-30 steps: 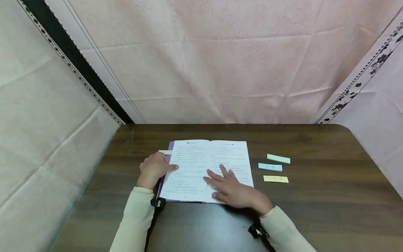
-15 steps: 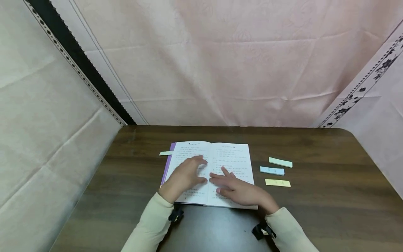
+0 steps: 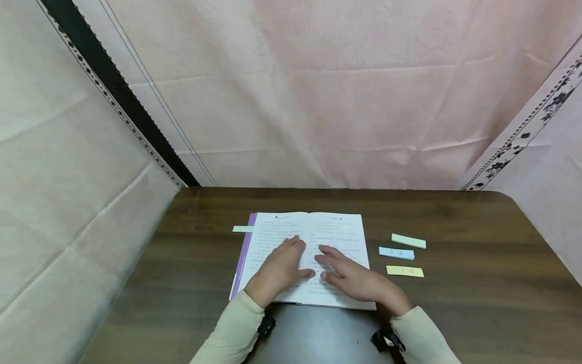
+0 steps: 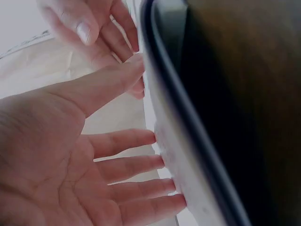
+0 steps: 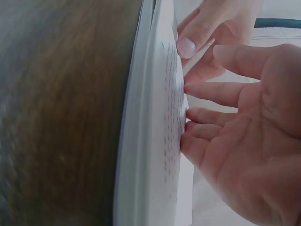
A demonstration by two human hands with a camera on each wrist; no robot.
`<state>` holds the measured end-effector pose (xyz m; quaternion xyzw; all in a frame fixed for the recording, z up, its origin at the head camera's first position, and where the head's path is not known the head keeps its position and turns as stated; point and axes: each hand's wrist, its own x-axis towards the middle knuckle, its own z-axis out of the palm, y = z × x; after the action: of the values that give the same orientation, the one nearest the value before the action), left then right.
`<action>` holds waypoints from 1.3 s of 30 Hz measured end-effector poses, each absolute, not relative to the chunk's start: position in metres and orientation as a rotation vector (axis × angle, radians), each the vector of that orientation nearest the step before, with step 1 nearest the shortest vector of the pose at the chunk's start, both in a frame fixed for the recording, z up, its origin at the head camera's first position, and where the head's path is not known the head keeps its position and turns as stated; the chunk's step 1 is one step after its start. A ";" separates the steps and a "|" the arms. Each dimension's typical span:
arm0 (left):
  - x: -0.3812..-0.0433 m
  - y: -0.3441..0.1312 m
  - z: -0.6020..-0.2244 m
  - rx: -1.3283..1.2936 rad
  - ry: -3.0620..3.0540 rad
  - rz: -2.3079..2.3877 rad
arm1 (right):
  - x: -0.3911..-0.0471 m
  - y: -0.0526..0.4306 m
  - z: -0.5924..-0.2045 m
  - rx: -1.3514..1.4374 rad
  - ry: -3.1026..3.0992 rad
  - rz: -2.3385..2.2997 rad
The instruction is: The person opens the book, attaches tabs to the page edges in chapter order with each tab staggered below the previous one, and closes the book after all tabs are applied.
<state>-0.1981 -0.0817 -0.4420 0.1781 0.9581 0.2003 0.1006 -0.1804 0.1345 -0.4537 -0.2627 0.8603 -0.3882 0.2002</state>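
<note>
An open book [image 3: 277,225] with printed pages and a purple cover edge lies on the table. My left hand [image 3: 283,268] rests on the left page close to the spine, its fingertips touching the paper in the left wrist view. On the right page lies my right hand [image 3: 356,278], fingertips against the paper in the right wrist view. Neither hand holds anything. A pale green sticky tab [image 3: 243,229] sticks out past the book's left edge, near its top. Right of the book lie a green strip [image 3: 408,240], a blue strip [image 3: 396,253] and a yellow strip [image 3: 404,271].
The brown wooden table [image 3: 473,242] has a rounded far right corner. Pale cloth [image 3: 318,101] hangs behind its far edge. A black wrist strap [image 3: 266,325] sits at my left cuff, and another strap [image 3: 387,339] at my right.
My left hand has left the green tab at the book's left edge and moved right onto the left page near the spine. The right hand stays on the right page, slightly shifted.
</note>
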 end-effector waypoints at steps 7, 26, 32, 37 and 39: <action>-0.195 -0.076 -0.448 0.489 2.827 0.620 | -0.186 0.141 -0.452 -0.623 2.541 -1.059; -0.195 -0.071 -0.450 0.371 2.785 0.670 | -0.277 0.178 -0.456 -0.225 2.711 -0.962; -0.193 -0.072 -0.451 0.396 2.790 0.663 | -0.275 0.176 -0.465 -0.216 2.717 -0.950; -0.196 -0.071 -0.449 0.417 2.798 0.643 | -0.271 0.173 -0.462 -0.222 2.756 -0.951; -0.197 -0.071 -0.449 0.419 2.797 0.637 | -0.269 0.171 -0.462 -0.212 2.775 -0.936</action>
<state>-0.1971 -0.0705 -0.4491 0.1434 0.9577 0.2181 0.1209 -0.2694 0.1715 -0.4618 -0.0718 0.9402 -0.3170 0.1023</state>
